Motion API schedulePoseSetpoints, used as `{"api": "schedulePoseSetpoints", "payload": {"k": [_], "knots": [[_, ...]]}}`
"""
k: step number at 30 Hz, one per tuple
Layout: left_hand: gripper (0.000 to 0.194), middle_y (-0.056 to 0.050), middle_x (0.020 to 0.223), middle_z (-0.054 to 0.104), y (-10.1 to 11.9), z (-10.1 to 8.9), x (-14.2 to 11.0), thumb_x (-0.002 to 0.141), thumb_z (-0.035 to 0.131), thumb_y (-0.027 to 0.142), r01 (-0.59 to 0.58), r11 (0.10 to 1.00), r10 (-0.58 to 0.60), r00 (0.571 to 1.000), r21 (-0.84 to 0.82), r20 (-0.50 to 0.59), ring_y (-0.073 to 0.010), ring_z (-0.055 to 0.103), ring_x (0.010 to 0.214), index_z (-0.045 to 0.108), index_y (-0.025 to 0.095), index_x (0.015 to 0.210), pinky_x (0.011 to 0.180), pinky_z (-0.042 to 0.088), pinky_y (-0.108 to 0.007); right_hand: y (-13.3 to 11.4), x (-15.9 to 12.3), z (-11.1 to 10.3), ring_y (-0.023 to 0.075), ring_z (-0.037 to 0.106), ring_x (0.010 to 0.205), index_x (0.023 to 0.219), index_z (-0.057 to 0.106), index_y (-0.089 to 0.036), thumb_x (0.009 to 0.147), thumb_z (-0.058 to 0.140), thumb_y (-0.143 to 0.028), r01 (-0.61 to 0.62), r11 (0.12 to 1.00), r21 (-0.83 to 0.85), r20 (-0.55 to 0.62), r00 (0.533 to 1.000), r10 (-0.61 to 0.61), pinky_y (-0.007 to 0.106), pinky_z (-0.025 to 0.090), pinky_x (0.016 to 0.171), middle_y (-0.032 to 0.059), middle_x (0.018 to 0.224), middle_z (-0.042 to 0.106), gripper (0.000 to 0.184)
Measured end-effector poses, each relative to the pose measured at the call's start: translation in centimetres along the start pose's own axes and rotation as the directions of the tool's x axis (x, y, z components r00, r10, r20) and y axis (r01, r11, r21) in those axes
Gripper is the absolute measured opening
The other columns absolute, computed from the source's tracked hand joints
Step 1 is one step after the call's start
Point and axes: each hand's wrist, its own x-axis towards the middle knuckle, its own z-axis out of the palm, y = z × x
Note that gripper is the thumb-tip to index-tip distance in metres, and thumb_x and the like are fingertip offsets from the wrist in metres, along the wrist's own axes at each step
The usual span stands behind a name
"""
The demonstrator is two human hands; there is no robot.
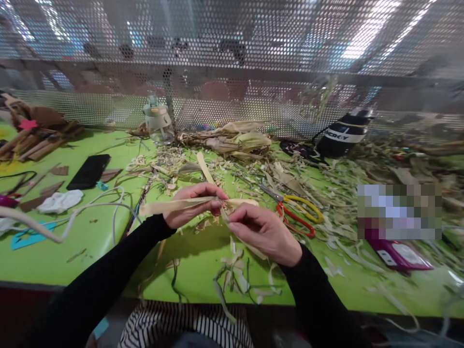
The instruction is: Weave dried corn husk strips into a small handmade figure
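Note:
Over the green tabletop, my two hands meet at a bundle of pale corn husk strips. My left hand pinches the strips where they cross; one long end points left, another sticks up and away. My right hand closes its thumb and fingers on a strip at the same crossing, and more husk shows beyond its knuckles. How the strips are joined is hidden by my fingertips. Right of my right hand lie scissors with one yellow and one red handle loop. Husk scraps lie below my hands.
A clear bottle and a husk pile stand near the perforated metal screen. A black bottle leans at right. At left are a black phone, crumpled tissue and a white cable. A magenta device lies right.

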Motion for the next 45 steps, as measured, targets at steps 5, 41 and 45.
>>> {"api": "schedulePoseSetpoints", "payload": {"k": [5, 41, 45], "knots": [[0.023, -0.002, 0.079, 0.068, 0.3, 0.3, -0.1, 0.078, 0.067, 0.027, -0.087, 0.986, 0.086, 0.996, -0.140, -0.013, -0.0117, 0.066, 0.072, 0.050, 0.018, 0.091, 0.064, 0.053, -0.022, 0.5, 0.5, 0.6, 0.0080, 0.042, 0.049, 0.066, 0.056, -0.018, 0.085, 0.053, -0.046, -0.123, 0.991, 0.051, 0.026, 0.992, 0.122, 0.022, 0.033, 0.045, -0.0022, 0.057, 0.049, 0.034], [0.029, -0.007, 0.102, 0.059, -0.9, 2.4, -0.4, 0.079, 0.064, 0.035, -0.048, 0.998, 0.054, 0.973, 0.031, -0.226, -0.0129, 0.062, 0.077, 0.047, 0.017, 0.094, 0.064, 0.053, -0.026, 2.9, 1.6, 2.4, 0.0067, 0.048, 0.055, 0.092, 0.066, -0.020, 0.073, 0.072, -0.032, -0.046, 0.927, 0.373, -0.337, 0.924, 0.181, 0.019, 0.040, 0.049, -0.0022, 0.075, 0.062, 0.023], [0.023, -0.006, 0.089, 0.059, -0.5, 1.7, -0.4, 0.081, 0.060, 0.037, -0.052, 0.936, 0.142, 0.961, 0.349, -0.236, -0.0159, 0.058, 0.082, 0.058, 0.015, 0.084, 0.068, 0.050, -0.027, 2.8, 1.6, 2.1, 0.0075, 0.049, 0.061, 0.093, 0.067, -0.022, 0.074, 0.071, -0.031, -0.029, 0.952, 0.305, -0.355, 0.924, 0.142, 0.020, 0.041, 0.053, -0.0014, 0.082, 0.062, 0.022]]}}
